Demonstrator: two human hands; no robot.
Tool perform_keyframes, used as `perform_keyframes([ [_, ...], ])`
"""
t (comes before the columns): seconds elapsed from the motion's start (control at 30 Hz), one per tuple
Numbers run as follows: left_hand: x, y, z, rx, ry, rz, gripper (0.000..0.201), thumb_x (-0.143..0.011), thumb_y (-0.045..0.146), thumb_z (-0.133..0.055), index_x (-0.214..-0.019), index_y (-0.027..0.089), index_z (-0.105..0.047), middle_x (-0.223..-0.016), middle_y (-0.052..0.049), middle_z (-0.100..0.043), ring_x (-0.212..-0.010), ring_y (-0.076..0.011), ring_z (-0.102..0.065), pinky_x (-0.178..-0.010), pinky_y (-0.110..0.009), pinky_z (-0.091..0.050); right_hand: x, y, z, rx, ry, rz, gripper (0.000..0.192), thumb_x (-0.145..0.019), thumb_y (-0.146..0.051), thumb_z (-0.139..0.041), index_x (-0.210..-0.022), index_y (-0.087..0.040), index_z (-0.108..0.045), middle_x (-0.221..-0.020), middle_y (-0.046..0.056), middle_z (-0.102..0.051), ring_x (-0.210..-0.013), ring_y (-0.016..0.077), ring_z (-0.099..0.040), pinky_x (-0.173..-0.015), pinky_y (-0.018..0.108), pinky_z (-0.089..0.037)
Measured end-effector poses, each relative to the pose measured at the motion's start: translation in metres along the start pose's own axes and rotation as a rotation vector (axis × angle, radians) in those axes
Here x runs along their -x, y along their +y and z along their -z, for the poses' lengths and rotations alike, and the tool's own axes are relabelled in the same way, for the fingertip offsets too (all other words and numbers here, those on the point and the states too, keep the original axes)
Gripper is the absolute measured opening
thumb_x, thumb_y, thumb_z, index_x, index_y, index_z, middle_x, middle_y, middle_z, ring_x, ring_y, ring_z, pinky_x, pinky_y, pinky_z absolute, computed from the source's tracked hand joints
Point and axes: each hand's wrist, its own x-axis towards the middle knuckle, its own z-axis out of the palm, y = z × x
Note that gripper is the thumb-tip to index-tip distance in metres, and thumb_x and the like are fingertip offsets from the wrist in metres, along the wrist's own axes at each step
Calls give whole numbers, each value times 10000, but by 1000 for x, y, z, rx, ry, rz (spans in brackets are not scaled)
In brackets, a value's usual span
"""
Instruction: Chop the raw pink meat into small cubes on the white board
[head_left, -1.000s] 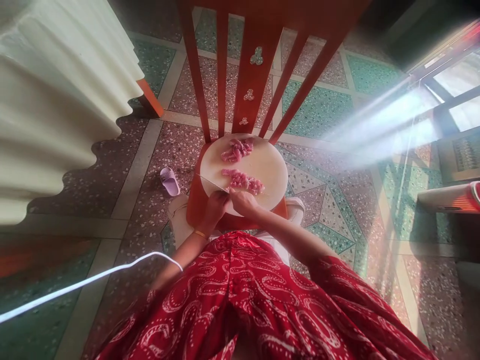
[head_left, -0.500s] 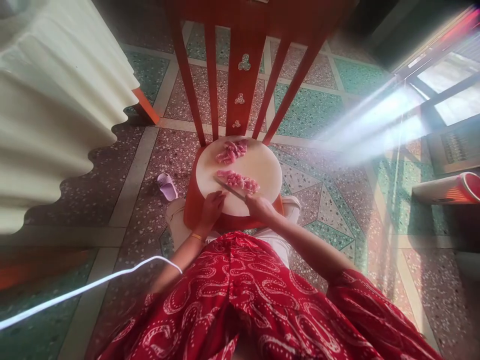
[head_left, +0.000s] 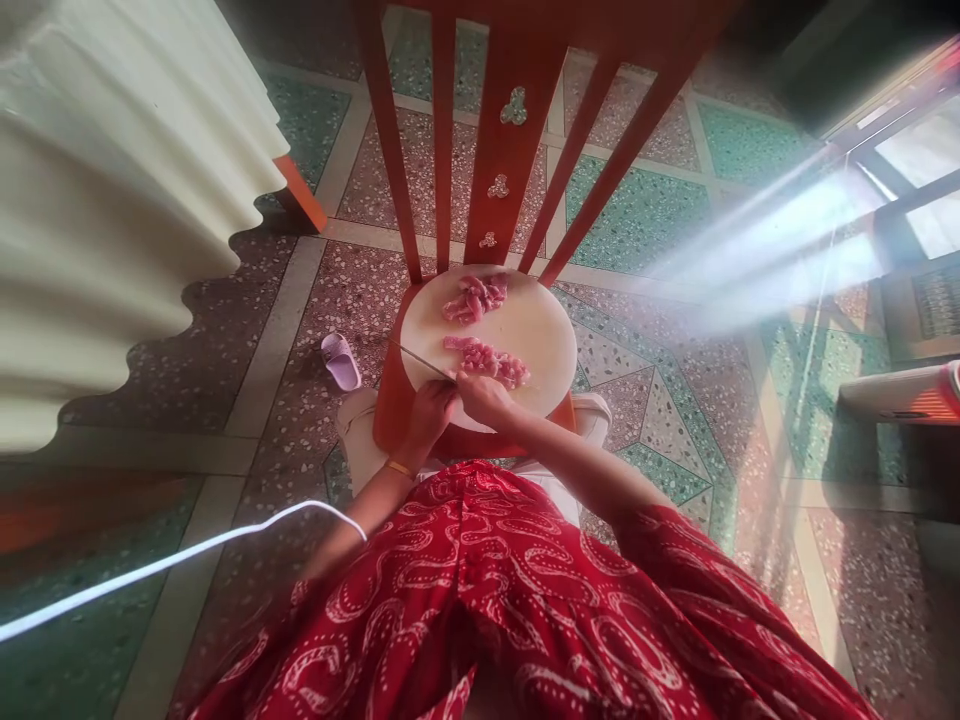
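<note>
A round, pale cutting board (head_left: 541,335) rests on the seat of a red wooden chair (head_left: 390,410). Two heaps of raw meat lie on it: larger strips (head_left: 476,298) at the far side and cut pieces (head_left: 489,362) nearer me. My right hand (head_left: 486,400) is closed round the handle of a knife (head_left: 421,356), whose thin blade points left past the board's edge. Just left of it, my left hand (head_left: 433,408) is curled at the board's near edge, close to the knife. Whatever its fingers hold is hidden.
The chair's slatted back (head_left: 517,140) rises beyond the board. On the floor to the left lies a lilac slipper (head_left: 343,364). A cream scalloped cloth (head_left: 150,220) hangs at left, and a white cable (head_left: 187,556) crosses the lower left. A light-coloured cylinder (head_left: 900,395) is at right.
My right hand has carried the knife left, away from the near meat heap, up to my left hand. The blade now reaches beyond the board's left edge. Both meat heaps look unchanged.
</note>
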Motion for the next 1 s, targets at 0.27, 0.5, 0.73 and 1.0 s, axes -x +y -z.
perform_keyframes([
  [0.27, -7, 6, 6, 12, -29, 4, 208, -848, 158, -468, -958, 165, -644, -971, -96, -648, -929, -226, -571, -848, -388, -479, 39, 39, -9, -6, -39, -191, 281, -918, -175, -330, -1172, -172, -448, -916, 112, -659, -821, 213, -649, -621, 262, -449],
  [0.5, -57, 39, -3, 325, -24, 66, 240, -873, 151, -402, -1042, 163, -572, -984, -64, -655, -875, -162, -609, -779, -291, -493, 79, 78, -12, -84, 114, -416, 274, -952, -241, -281, -1101, -174, -499, -875, 97, -671, -793, 202, -642, -638, 255, -395],
  [0.73, -102, -8, 4, -37, -97, -110, 245, -796, 120, -453, -969, 175, -618, -996, -87, -644, -952, -229, -567, -891, -396, -433, 95, 71, -14, -146, 56, -347, 213, -921, -240, -387, -1058, -176, -537, -870, 92, -672, -774, 191, -639, -594, 232, -379],
  [1.0, -123, -50, 11, -6, -184, 82, 299, -752, 108, -473, -998, 176, -628, -879, -59, -675, -790, -187, -601, -760, -318, -485, 61, 51, -27, -249, -34, -172, 199, -900, -252, -433, -986, -176, -595, -882, 78, -669, -786, 166, -630, -625, 215, -406],
])
